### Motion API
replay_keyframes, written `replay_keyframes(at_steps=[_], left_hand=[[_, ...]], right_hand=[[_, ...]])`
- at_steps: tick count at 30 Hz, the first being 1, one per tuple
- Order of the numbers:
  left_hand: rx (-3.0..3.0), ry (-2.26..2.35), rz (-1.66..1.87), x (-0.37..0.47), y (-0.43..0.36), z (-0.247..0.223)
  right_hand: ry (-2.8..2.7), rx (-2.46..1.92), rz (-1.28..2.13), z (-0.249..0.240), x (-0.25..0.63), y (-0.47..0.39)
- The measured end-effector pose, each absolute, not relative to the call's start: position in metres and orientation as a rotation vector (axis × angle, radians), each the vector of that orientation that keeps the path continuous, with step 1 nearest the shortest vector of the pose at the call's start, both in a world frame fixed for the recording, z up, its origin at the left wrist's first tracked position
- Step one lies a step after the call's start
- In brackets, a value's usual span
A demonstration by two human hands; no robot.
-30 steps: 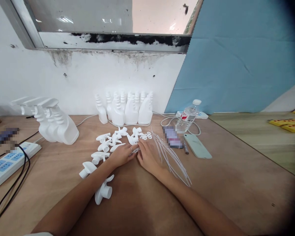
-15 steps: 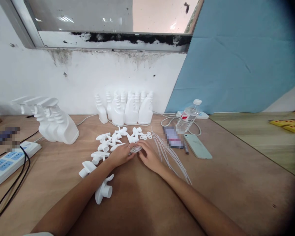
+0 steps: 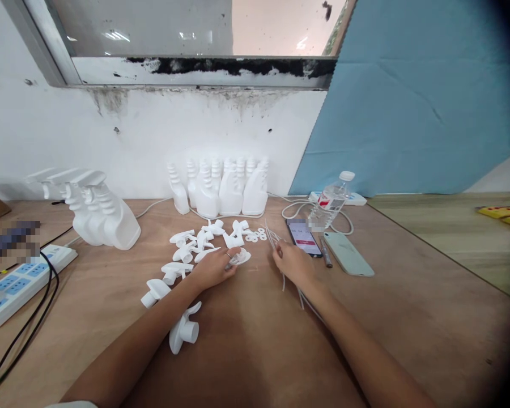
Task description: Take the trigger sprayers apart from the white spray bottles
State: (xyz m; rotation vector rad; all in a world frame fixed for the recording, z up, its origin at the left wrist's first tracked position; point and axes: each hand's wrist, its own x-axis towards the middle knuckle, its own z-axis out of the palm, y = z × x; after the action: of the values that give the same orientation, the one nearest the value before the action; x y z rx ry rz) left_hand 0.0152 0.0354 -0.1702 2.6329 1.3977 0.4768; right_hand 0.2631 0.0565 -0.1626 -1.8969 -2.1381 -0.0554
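Observation:
My left hand (image 3: 215,267) is closed around a white spray trigger head (image 3: 240,257), whose rounded end pokes out past the fingertips toward the right. Over a loose bundle of thin white plastic tubes (image 3: 270,231) is my right hand (image 3: 292,262), its fingers bent and pinched at them. The hand covers the middle of the bundle, so how many tubes it grips is hidden. More white trigger heads (image 3: 182,238) lie scattered left of and beyond my left hand, one (image 3: 184,330) beside my left forearm. Several small white rings (image 3: 255,234) lie between the hands, farther back.
White spray bottles (image 3: 232,190) stand by the wall; assembled ones (image 3: 106,221) stand at left. To the right are a lit phone (image 3: 305,237), a marker (image 3: 326,253), a pale green phone (image 3: 348,254) and a water bottle (image 3: 329,201). A power strip (image 3: 25,283) with black cables lies left.
My right hand has left the trigger head and moved right onto the thin tubes, shifting some of them. My left hand still holds the trigger head. The view has shifted slightly.

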Motion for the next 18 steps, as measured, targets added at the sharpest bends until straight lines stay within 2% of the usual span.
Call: replay_keyframes(at_steps=[4, 18], left_hand=[[2.644, 1.397, 0.496, 0.016, 0.035, -0.17], [2.685, 1.491, 0.434, 0.023, 0.035, -0.171]], right_hand=[[-2.13, -2.117, 0.065, -0.159, 0.269, 0.057], [-2.032, -2.165, 0.194, -0.169, 0.268, 0.07]])
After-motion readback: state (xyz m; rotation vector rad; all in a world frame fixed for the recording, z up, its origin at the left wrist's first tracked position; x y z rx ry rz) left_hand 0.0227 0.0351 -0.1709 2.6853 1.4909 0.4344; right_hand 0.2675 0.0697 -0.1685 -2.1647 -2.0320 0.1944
